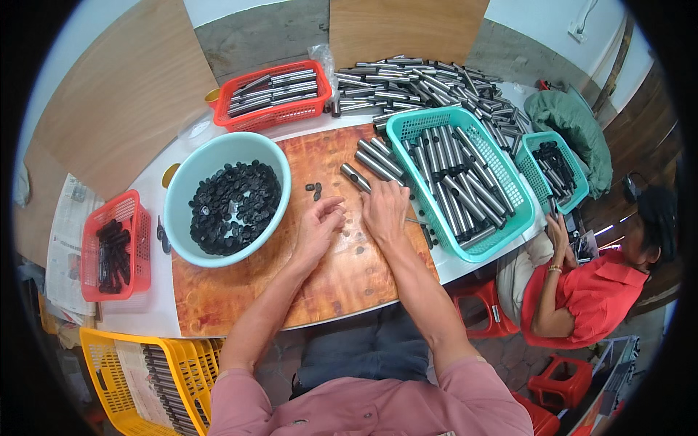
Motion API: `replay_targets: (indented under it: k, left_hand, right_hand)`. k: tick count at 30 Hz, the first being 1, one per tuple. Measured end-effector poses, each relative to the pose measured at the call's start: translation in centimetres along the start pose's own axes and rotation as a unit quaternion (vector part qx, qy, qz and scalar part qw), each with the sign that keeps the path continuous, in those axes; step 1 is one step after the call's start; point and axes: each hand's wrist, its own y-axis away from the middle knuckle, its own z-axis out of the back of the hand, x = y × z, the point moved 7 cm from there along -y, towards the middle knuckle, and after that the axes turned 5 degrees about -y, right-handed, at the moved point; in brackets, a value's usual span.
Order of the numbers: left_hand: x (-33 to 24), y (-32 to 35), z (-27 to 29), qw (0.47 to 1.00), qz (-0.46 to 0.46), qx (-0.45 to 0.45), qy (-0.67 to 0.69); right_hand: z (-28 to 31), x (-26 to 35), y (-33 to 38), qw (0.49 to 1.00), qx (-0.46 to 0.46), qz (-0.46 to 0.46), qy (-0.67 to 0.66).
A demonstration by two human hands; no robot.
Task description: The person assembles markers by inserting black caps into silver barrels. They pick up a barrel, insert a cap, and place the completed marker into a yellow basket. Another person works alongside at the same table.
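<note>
My right hand is closed round the lower end of a shiny metal tube with a dark hole near its top, held over the orange-brown wooden board. Close to its left, my left hand has its fingers curled together; whatever they may hold is hidden. A few small black caps lie on the board just beyond that hand. More metal tubes rest past my right hand, beside a turquoise basket full of tubes. A pale blue bowl of black caps stands on the left.
Behind the board are a red basket of tubes and a large heap of tubes. Another red basket holds black parts at left. A yellow crate stands low left. At right, a person in red sits near a small turquoise basket.
</note>
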Motion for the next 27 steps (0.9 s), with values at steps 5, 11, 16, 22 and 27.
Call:
replay_targets:
  k: [5,11,16,22,27]
  left_hand:
    - [1.3,-1.4,-0.7,0.990,-0.038,0.022,0.131]
    - [1.1,-1.2,0.2,0.967,-0.044,0.027,0.251]
    - [1.1,-1.2,0.8,0.958,-0.014,0.030,0.286]
    - [1.3,-1.1,1.3,0.958,-0.019,0.006,0.286]
    - [1.3,-0.9,1.4,0.949,-0.045,0.006,0.313]
  right_hand:
    - [0.9,1.6,-0.2,0.991,-0.072,0.045,-0.102]
    - [-0.2,4.8,0.7,0.968,-0.009,0.061,-0.242]
    - [-0.5,5.5,0.7,0.960,0.009,0.076,-0.271]
    - [-0.7,5.5,0.7,0.953,0.034,0.058,-0.297]
    - [0.0,5.2,0.4,0.938,0.081,0.044,-0.335]
